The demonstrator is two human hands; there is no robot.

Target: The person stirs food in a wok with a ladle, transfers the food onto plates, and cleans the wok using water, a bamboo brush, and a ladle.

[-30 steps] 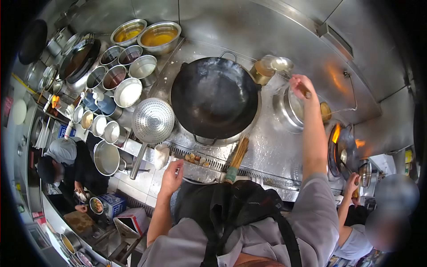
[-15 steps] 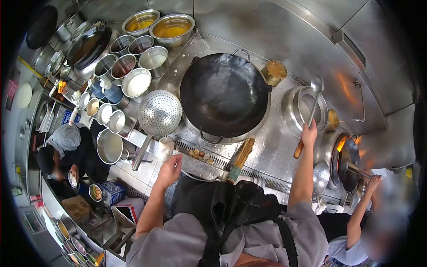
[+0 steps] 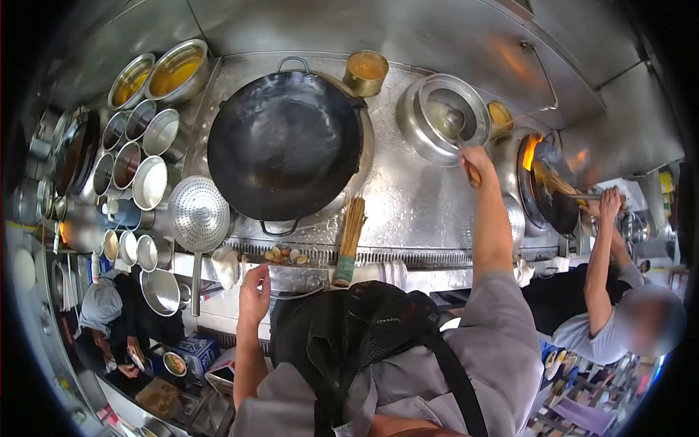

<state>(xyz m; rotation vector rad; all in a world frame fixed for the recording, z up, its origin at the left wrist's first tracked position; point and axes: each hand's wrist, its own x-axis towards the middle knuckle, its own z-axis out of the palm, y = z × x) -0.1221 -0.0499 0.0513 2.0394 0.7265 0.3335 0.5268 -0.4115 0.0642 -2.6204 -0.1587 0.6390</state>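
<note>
My right hand (image 3: 477,166) grips the wooden handle of a ladle (image 3: 453,121), whose bowl is down inside a round metal pot (image 3: 414,124) right of the large wok. My left hand (image 3: 254,295) is near the stove's front edge, with fingers curled and nothing visible in it; a white cloth (image 3: 226,266) lies just beyond it. The black wok (image 3: 285,146) sits on its burner with no food showing inside. A perforated strainer (image 3: 199,215) rests to the wok's left. A bamboo brush (image 3: 352,240) leans at the front edge, its green-bound end toward me.
Metal containers (image 3: 150,183) and two bowls of yellow liquid (image 3: 176,71) stand at the left. A tin (image 3: 365,73) is behind the wok. At the right, a co-worker (image 3: 597,313) holds a brush over a flaming wok (image 3: 559,207). Another person (image 3: 109,313) works at lower left.
My right hand has brought the ladle from above the tin to the round pot and lowered its bowl inside. The view has turned. The co-worker at right now has a brush at their wok.
</note>
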